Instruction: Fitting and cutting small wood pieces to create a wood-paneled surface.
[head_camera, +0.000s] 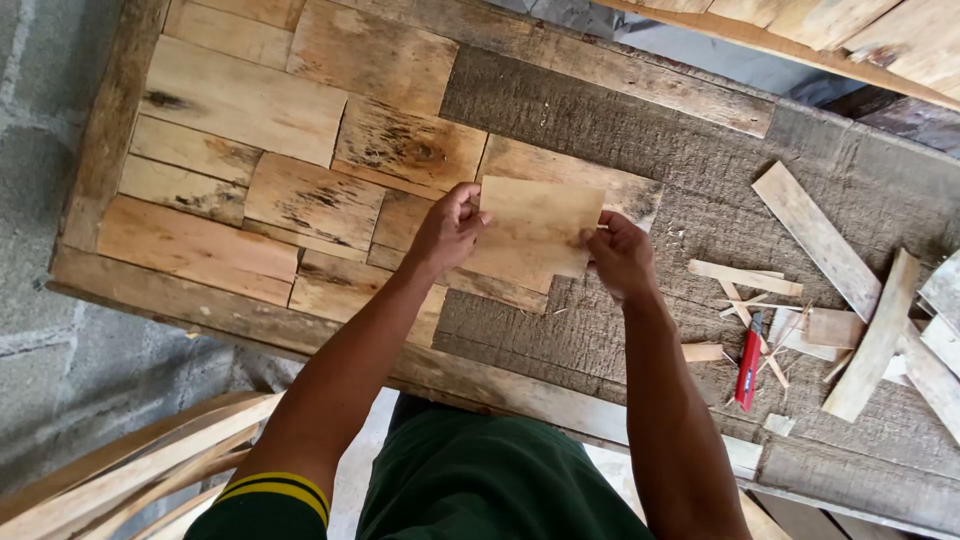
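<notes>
A flat rectangular piece of pale wood is held between both hands over a framed wooden panel. My left hand grips its left edge, my right hand its right edge. The left part of the panel is covered with a patchwork of fitted wood pieces. The held piece sits at the edge of that patchwork, over the rough grey backing board.
To the right on the backing board lie loose wood strips and offcuts and a red utility knife. Curved light wooden slats are at the lower left, above a grey concrete floor. More planks lie at the top right.
</notes>
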